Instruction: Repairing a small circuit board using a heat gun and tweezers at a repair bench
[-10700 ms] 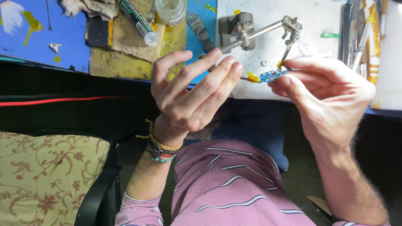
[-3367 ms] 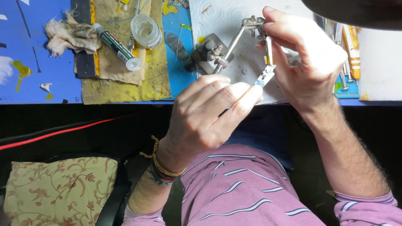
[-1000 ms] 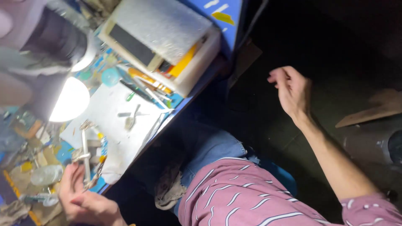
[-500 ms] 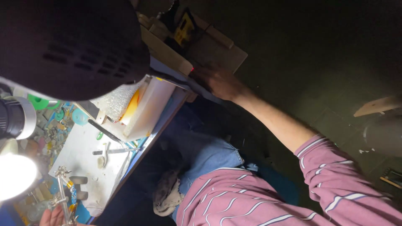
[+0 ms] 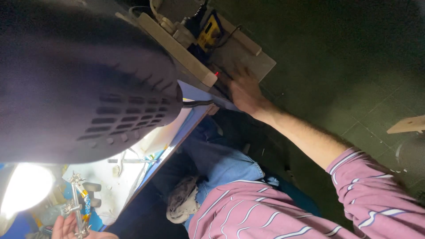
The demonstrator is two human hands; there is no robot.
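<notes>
Power strip (image 5: pixel 177 46), far off the desk: right hand (image 5: pixel 243 90) reaches by its end, grip can't tell. Left hand (image 5: pixel 66 228) w/ open fingers by clip stand (image 5: pixel 77 206).

Big dark lamp hood (image 5: pixel 84 75) fills upper left, vent slots on its side. Below it, lit bulb (image 5: pixel 24 188) glows at bottom left. White work mat (image 5: pixel 133 163) just under hood w/ small tools on it. Right of hood: green floor tiles (image 5: pixel 354 66); wood scrap (image 5: pixel 405 125) far right.
</notes>
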